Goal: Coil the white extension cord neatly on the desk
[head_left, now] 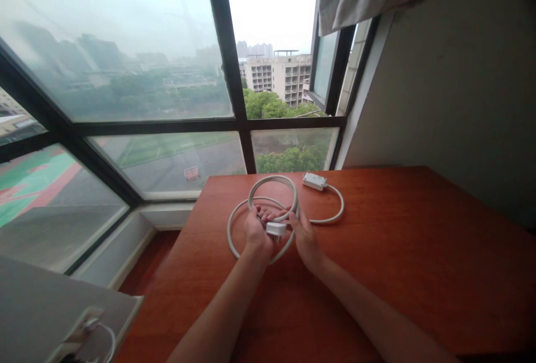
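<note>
A white extension cable [268, 184] lies in loose loops on the red-brown wooden table [397, 240]. Its small white socket block [314, 181] rests at the far end of the loops. My left hand [256, 232] is closed around the cable, with the white plug [276, 229] sticking out beside its thumb. My right hand [305, 235] is closed on the cable loops just to the right of the plug. Both hands are close together over the table's near-left part.
A large window with dark frames [234, 84] stands behind the table, with one pane open at the right. A grey wall [460, 89] borders the table's right side. At bottom left a wall socket [79, 329] with a white cord sits on a grey surface.
</note>
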`<state>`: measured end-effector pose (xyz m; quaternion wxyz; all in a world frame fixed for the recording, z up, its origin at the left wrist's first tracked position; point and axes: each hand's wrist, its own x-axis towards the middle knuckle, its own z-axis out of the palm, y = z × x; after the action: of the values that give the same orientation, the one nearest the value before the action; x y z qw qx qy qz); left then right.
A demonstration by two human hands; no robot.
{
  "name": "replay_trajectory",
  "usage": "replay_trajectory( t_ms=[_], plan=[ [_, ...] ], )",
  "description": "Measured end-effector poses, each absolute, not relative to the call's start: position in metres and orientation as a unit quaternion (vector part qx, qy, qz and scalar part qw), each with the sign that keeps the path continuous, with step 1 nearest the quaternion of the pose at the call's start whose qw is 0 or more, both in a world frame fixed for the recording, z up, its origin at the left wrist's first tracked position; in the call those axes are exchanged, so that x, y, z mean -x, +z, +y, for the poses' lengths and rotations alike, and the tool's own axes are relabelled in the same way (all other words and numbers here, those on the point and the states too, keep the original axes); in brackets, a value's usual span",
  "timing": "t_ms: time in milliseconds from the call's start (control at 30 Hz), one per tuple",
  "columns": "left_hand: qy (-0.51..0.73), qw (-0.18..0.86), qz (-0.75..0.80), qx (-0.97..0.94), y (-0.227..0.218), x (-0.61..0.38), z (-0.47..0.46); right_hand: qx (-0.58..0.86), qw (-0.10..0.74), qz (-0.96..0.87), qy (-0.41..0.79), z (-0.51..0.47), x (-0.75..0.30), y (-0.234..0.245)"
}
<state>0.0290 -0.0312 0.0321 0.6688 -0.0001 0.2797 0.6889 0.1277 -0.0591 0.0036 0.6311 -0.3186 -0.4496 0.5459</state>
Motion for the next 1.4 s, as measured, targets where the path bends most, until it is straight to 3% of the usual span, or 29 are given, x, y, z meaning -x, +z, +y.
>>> replay_trajectory(
  t_ms=[333,733,800,867,967,1033,1200,1300,1400],
  plan=[
    [0.688,0.613,0.377,-0.094,0.025,-0.042,-0.04,0.466,0.581,-0.48,0.463,-0.058,-0.135,-0.01],
    [0.594,0.581,0.454,-0.322,0.011,-0.035,-0.034,0.455,0.619,-0.456,0.449,-0.053,-0.148,0.005],
    [0.594,0.504,0.495,-0.384,0.013,-0.024,-0.03,0.452,0.621,-0.452,0.454,-0.051,-0.153,0.008],
    [0.59,0.36,0.527,-0.495,0.018,-0.011,-0.03,0.45,0.614,-0.452,0.464,-0.048,-0.156,0.01],
    [0.473,0.16,0.489,-0.715,0.032,0.004,-0.034,0.434,0.601,-0.464,0.485,-0.044,-0.161,0.012],
    [0.392,0.115,0.426,-0.807,0.04,0.007,-0.039,0.423,0.593,-0.474,0.495,-0.043,-0.164,0.013],
    [0.384,0.207,0.363,-0.824,0.05,-0.001,-0.045,0.424,0.567,-0.499,0.5,-0.042,-0.173,0.019],
    [0.398,0.294,0.379,-0.782,0.047,-0.005,-0.047,0.423,0.582,-0.499,0.483,-0.042,-0.177,0.02],
    [0.394,0.311,0.382,-0.776,0.045,-0.007,-0.051,0.422,0.606,-0.458,0.495,-0.04,-0.178,0.02]
  ],
)
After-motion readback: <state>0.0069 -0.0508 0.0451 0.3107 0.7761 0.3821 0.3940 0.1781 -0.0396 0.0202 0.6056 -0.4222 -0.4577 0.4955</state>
